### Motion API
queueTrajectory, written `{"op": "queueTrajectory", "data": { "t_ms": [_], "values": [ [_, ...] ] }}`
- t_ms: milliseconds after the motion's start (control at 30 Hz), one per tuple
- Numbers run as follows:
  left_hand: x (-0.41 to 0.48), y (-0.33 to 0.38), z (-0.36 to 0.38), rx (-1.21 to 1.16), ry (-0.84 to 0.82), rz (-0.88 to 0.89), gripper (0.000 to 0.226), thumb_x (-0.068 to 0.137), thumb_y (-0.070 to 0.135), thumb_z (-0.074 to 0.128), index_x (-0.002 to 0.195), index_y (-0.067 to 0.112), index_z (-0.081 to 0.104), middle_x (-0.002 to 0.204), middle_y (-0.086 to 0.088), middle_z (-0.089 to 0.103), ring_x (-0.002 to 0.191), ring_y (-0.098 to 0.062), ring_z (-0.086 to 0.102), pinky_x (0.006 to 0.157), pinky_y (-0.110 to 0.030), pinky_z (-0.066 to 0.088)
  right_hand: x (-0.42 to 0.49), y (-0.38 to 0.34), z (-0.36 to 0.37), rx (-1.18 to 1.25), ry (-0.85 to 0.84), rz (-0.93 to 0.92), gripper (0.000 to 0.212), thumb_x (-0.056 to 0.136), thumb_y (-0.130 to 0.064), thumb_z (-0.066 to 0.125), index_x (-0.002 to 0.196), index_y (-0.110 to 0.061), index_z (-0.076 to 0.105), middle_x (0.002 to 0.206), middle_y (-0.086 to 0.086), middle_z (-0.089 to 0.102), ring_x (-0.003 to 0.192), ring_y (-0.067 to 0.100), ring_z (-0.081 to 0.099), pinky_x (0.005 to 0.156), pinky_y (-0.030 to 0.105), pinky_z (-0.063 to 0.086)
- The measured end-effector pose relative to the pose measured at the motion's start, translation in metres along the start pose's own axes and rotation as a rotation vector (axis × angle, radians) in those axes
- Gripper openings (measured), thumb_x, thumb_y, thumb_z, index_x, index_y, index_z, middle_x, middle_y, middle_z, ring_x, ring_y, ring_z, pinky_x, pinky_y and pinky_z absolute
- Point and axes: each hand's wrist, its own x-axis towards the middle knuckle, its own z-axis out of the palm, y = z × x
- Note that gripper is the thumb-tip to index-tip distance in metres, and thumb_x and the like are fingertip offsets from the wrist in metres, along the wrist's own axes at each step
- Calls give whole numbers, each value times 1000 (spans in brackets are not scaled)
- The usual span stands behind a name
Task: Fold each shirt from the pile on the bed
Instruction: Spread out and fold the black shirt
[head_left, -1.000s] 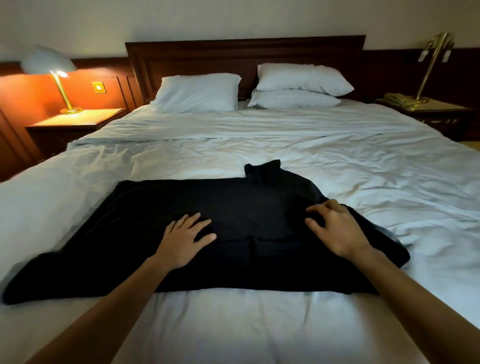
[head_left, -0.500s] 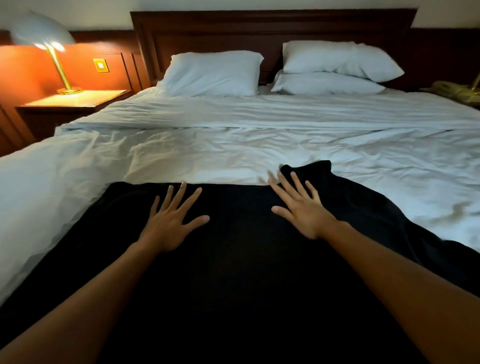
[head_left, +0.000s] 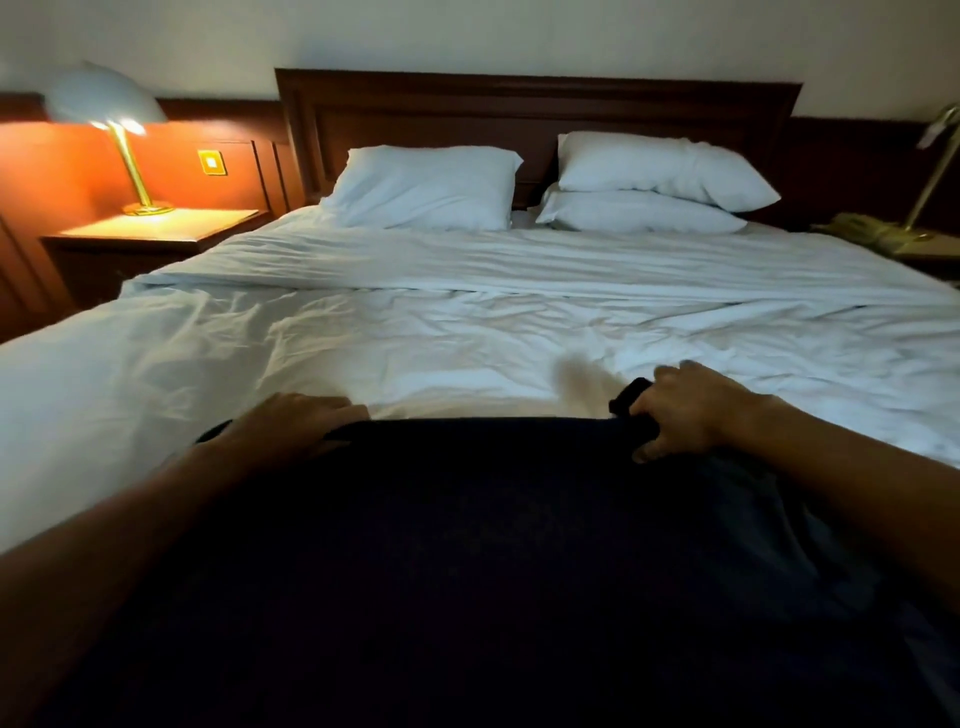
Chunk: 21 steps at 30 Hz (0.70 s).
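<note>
A black shirt lies spread over the near part of the white bed and fills the lower frame. My left hand grips its far edge on the left, fingers curled under the cloth. My right hand grips the far edge on the right, at the collar, which sticks up between thumb and fingers. Both forearms reach in from the lower corners. No other shirts are in view.
Several white pillows lean on the dark wooden headboard. A lit brass lamp stands on the left nightstand. Another brass lamp and a telephone sit on the right nightstand. Rumpled white sheet stretches beyond the shirt.
Both hands slid from flat on the shirt up to its far edge and curled round it. The view has come closer and lower over the shirt.
</note>
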Motion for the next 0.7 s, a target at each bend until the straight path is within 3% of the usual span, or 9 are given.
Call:
{"op": "queueTrajectory", "data": {
  "t_ms": [67, 133, 267, 367, 400, 467, 533, 633, 700],
  "values": [
    [-31, 7, -20, 130, 71, 89, 40, 91, 55, 31, 124, 38, 47, 107, 6, 59, 74, -17, 70, 53, -26, 53, -26, -6, -7, 42, -111, 37, 44, 80, -58, 68, 114, -30, 64, 107, -3, 62, 100, 19, 61, 74, 32, 44],
    [-64, 10, -26, 241, 83, 119, 43, 82, 35, 40, 123, 35, 52, 103, 7, 53, 58, -14, 66, 40, -20, 44, -52, -17, -7, -11, -159, 41, 33, 88, -38, 66, 118, -25, 65, 109, 1, 60, 101, 23, 63, 74, 31, 46],
    [-113, 16, -16, 365, -4, 83, 49, 80, 25, 40, 127, 29, 53, 98, -3, 66, 47, -23, 63, 39, -32, 51, -98, -42, 1, -70, -154, 98, 22, 96, -17, 52, 113, -14, 64, 106, 5, 61, 98, 26, 65, 75, 34, 49],
    [-135, 34, -20, 451, -14, -38, 44, 73, 16, 59, 115, 23, 71, 81, -8, 69, 39, -25, 61, 33, -32, 48, -126, -52, 8, -49, -145, 104, 24, 98, -14, 47, 115, -13, 64, 101, 3, 62, 88, 22, 63, 74, 34, 47],
    [-139, 45, -27, 455, -30, -81, 43, 77, 15, 62, 117, 25, 73, 81, -8, 69, 45, -26, 64, 37, -34, 51, -134, -53, 10, -32, -148, 108, 25, 98, -13, 46, 117, -14, 64, 104, 3, 63, 92, 23, 63, 75, 35, 47],
    [-146, 61, -44, 460, -255, -262, 49, 98, 18, 45, 143, 36, 50, 107, -2, 70, 88, -26, 73, 65, -32, 57, -150, -52, 11, 6, -155, 125, 27, 99, -13, 46, 119, -15, 63, 113, 6, 63, 102, 26, 64, 77, 36, 50],
    [-151, 69, -60, 414, -537, -459, 47, 105, 27, 34, 150, 40, 34, 128, 4, 62, 118, -17, 63, 87, -29, 51, -164, -51, 12, 47, -150, 125, 28, 99, -13, 46, 121, -16, 63, 116, 7, 63, 105, 27, 64, 80, 37, 51],
    [-148, 74, -83, 244, -642, -623, 37, 99, 35, 43, 134, 37, 55, 130, 8, 60, 121, -15, 60, 97, -32, 50, -180, -46, 17, 161, -56, 102, 27, 93, -19, 53, 119, -24, 61, 118, 2, 61, 109, 25, 62, 81, 35, 48],
    [-134, 80, -87, 198, -624, -599, 37, 95, 39, 48, 130, 34, 59, 131, 5, 59, 124, -20, 57, 102, -37, 47, -187, -42, 21, 279, 56, 77, 25, 87, -28, 61, 112, -30, 59, 118, -6, 57, 115, 19, 55, 86, 35, 46]
  ]
}}
